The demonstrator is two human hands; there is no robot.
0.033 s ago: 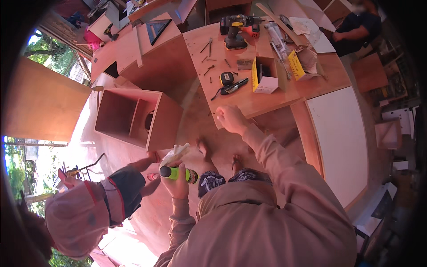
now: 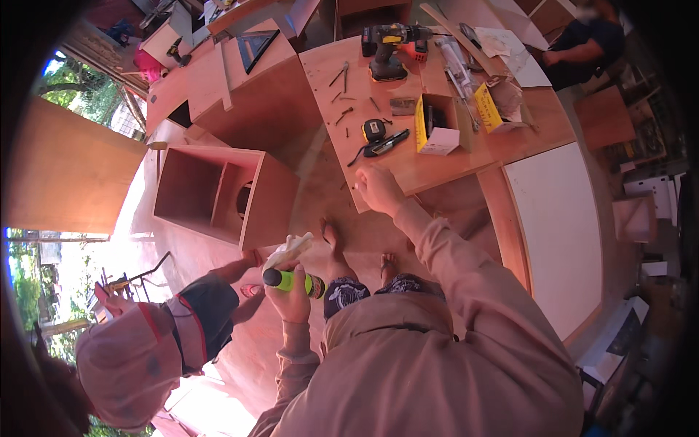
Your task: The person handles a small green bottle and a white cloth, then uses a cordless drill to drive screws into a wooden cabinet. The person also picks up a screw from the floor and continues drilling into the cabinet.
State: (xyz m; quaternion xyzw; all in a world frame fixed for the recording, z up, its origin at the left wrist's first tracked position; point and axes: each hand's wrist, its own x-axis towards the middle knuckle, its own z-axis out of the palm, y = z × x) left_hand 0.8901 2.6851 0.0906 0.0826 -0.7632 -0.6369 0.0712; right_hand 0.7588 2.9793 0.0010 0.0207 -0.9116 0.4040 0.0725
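Note:
My left hand [image 2: 292, 298] grips a lime-green bottle [image 2: 299, 282] with a black cap, tilted on its side. A crumpled white cloth [image 2: 288, 250] sticks out beyond the fingers of the same hand. Over the near left corner of the wooden worktable [image 2: 466, 159] is my right hand [image 2: 379, 191], its fingers curled closed; whatever they may hold is hidden. Just beyond it on the tabletop lie a utility knife [image 2: 386, 143] and a black-and-yellow tape measure [image 2: 373, 130]. A yellow-and-white open box [image 2: 439, 138] stands to their right.
A cordless drill [image 2: 387, 64], several loose screws and a second yellow box [image 2: 496, 109] occupy the table. An open wooden cabinet [image 2: 218, 191] stands at left on the floor. One person [image 2: 131, 357] bends at lower left; another person [image 2: 582, 58] is at far right.

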